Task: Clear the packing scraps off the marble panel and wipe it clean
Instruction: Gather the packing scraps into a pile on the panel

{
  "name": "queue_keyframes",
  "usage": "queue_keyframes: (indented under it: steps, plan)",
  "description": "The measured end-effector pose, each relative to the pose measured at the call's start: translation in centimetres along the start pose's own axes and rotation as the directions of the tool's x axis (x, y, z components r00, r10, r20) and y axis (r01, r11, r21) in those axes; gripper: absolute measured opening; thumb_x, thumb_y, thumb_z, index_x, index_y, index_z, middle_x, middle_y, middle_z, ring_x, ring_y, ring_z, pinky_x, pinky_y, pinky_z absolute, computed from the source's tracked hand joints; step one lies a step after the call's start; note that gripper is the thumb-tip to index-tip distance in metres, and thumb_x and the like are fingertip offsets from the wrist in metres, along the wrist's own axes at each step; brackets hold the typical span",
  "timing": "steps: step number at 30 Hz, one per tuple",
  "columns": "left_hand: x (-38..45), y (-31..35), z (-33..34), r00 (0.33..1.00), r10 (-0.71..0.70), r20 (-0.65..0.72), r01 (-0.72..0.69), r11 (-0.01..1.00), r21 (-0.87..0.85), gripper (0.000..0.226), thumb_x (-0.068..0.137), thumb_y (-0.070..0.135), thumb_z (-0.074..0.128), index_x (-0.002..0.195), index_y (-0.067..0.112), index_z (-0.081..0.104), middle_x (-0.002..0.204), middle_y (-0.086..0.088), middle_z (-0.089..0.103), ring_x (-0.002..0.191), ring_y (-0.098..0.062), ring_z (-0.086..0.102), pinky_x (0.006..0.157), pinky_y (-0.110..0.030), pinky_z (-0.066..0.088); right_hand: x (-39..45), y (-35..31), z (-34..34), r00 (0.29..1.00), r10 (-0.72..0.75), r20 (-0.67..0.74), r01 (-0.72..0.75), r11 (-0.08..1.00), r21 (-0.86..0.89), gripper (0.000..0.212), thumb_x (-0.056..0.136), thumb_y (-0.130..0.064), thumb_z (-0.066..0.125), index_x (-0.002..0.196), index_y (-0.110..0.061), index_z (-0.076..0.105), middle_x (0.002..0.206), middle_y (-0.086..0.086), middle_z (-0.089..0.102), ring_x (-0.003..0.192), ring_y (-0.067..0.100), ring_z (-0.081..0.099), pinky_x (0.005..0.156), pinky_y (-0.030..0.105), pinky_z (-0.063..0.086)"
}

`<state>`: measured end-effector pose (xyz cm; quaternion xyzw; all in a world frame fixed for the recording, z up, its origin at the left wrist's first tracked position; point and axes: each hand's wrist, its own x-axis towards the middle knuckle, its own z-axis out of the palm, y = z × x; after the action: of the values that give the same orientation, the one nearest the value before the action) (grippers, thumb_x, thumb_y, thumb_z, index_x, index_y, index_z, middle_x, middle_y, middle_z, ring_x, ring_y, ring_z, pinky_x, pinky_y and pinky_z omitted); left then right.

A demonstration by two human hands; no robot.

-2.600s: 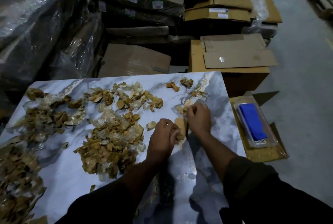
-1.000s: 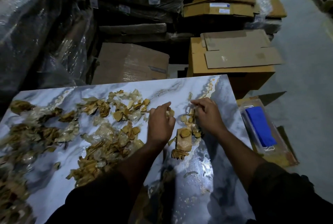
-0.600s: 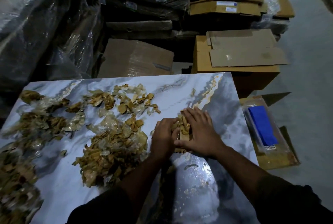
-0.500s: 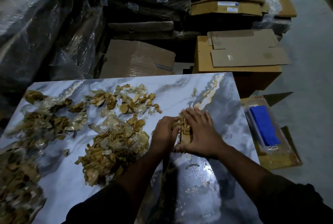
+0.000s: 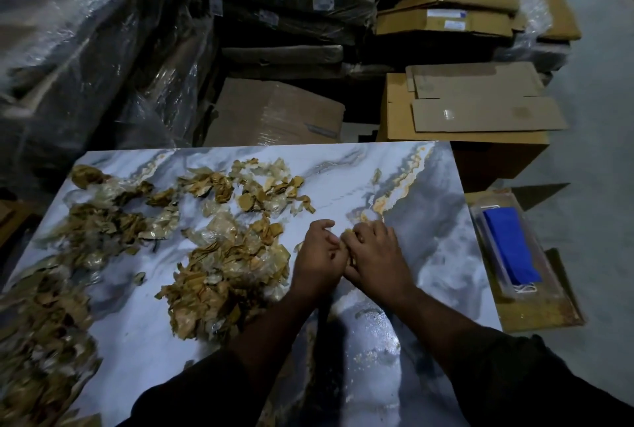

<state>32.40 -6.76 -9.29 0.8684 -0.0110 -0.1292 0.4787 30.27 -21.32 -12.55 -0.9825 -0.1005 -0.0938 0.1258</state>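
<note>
Both hands meet mid-panel: left hand (image 5: 319,255) and right hand (image 5: 375,255) curl around a small scrap clump (image 5: 347,233). The main scrap pile (image 5: 223,275) lies just left of the left hand.

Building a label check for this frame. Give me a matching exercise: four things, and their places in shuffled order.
Things:
1. scrap pile
2. blue cloth
3. flat cardboard sheet
4. hands: left hand, right hand

Places:
A. on top of a cardboard box beyond the panel's far edge
B. in a clear tray on the floor, right of the marble panel
C. together on the panel, over a few scraps
D. on the panel, just left of the hands

Pairs: 1-D, 2-B, 3-A, 4-C
</note>
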Motion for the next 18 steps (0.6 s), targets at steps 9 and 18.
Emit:
queue_keyframes:
  steps: [9,18]
  plan:
    - [-2.7,1.6,-1.4,0.977,0.063,-0.202,-0.071,0.997,-0.037,0.039,0.096,0.017,0.054,0.134,0.026,0.053,0.119,0.011,0.063,0.099,-0.003,0.067,0.088,-0.038,0.056,1.5,-0.7,-0.7,0.973,0.218,0.076,-0.228,0.957,0.177,0.009,0.091,-0.029,0.061,0.094,-0.02,0.062,0.093,0.005,0.065,0.084,0.03,0.063,0.068,0.037,0.049]
    - [-5.2,1.0,-9.4,0.797,0.232,-0.557,-0.207,0.972,0.108,0.023,0.096,0.009,0.056,0.108,0.025,0.067,0.102,0.006,0.064,0.09,-0.01,0.062,0.072,-0.036,0.054,5.8,-7.4,-4.6,0.838,0.466,0.282,-0.464,0.339,0.818,0.027,0.091,-0.029,0.069,0.07,-0.013,0.066,0.064,0.007,0.067,0.059,0.021,0.062,0.065,0.048,0.055]
